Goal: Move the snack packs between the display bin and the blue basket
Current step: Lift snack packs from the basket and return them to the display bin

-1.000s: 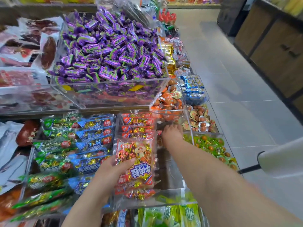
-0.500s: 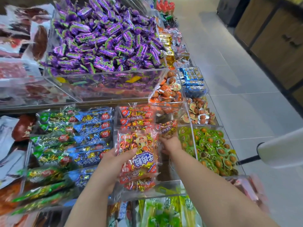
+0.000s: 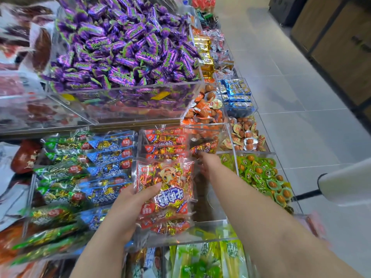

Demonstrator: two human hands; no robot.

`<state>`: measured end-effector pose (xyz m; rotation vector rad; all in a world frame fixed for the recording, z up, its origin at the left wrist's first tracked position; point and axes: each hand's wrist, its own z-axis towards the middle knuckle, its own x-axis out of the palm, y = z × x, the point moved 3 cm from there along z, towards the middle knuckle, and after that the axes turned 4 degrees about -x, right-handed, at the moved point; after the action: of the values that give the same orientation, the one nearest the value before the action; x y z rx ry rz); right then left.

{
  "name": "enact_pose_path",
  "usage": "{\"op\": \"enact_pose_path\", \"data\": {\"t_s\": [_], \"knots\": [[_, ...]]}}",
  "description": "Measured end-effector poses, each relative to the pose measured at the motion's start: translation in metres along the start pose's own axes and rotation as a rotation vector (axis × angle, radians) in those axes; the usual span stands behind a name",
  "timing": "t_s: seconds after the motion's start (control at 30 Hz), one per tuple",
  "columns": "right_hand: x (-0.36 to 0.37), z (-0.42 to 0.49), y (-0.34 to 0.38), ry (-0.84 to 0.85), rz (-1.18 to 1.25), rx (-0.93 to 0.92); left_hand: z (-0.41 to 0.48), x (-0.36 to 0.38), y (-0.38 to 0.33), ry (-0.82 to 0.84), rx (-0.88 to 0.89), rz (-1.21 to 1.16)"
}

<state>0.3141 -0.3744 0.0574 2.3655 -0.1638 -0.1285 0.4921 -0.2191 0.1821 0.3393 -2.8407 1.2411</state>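
My left hand [image 3: 131,205] grips a stack of red snack packs [image 3: 167,189] with a cartoon tiger, holding them upright at the front of the clear display bin [image 3: 202,231]. More red packs [image 3: 164,144] stand at the back of that bin. My right hand [image 3: 208,163] reaches into the bin's right side and pinches another red pack [image 3: 204,147] by its near edge. The blue basket is not in view.
A bin of blue and green packs [image 3: 88,169] lies to the left. A raised bin of purple candies [image 3: 124,49] stands behind. Bins of green-wrapped [image 3: 261,175] and orange-wrapped [image 3: 204,111] snacks sit to the right, then tiled aisle floor [image 3: 301,97]. A white handle [image 3: 345,183] juts in at right.
My right hand has drawn a red pack up from deep in the bin and now holds it raised at the right side. My left hand keeps its stack in place.
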Motion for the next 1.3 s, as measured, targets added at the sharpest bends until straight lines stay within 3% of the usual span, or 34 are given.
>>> {"op": "enact_pose_path", "data": {"t_s": [0.07,0.27,0.4,0.53,0.6,0.67,0.7,0.77,0.87,1.03,1.13,1.2,1.3], "knots": [[-0.006,-0.022,-0.004,-0.037,-0.052,-0.053,-0.001,-0.001,0.000,0.006,0.010,-0.011],[0.012,-0.082,-0.037,0.108,-0.099,-0.144,-0.004,-0.003,-0.003,-0.027,0.047,-0.048],[0.034,-0.086,-0.027,-0.039,-0.256,-0.165,-0.008,-0.002,-0.007,-0.018,0.091,-0.044],[0.020,-0.098,-0.023,-0.045,-0.195,-0.195,-0.008,-0.004,-0.008,-0.060,0.066,0.021],[0.002,-0.110,-0.015,-0.004,-0.099,-0.289,-0.007,-0.004,-0.009,-0.049,0.071,0.072],[-0.012,-0.129,-0.005,0.162,-0.061,-0.441,-0.007,-0.001,-0.013,-0.041,0.098,0.161],[-0.017,-0.140,-0.001,0.266,-0.133,-0.538,-0.007,0.000,-0.014,-0.032,0.118,0.200],[-0.024,-0.156,0.007,0.383,-0.513,-0.773,-0.004,0.005,-0.015,-0.028,0.157,0.302],[-0.032,-0.172,0.020,0.333,-0.998,-1.129,-0.004,0.017,-0.021,-0.011,0.201,0.493],[-0.041,-0.175,0.026,0.398,-0.957,-0.931,-0.001,0.022,-0.024,0.031,0.185,0.573],[-0.053,-0.172,0.024,0.399,-0.750,-0.823,-0.006,0.021,-0.023,0.090,0.130,0.560],[-0.063,-0.168,0.024,0.345,-0.582,-0.756,-0.008,0.017,-0.020,0.088,0.113,0.474],[-0.067,-0.162,0.016,0.132,-0.286,-0.648,-0.009,0.014,-0.015,0.079,0.115,0.317]]}}
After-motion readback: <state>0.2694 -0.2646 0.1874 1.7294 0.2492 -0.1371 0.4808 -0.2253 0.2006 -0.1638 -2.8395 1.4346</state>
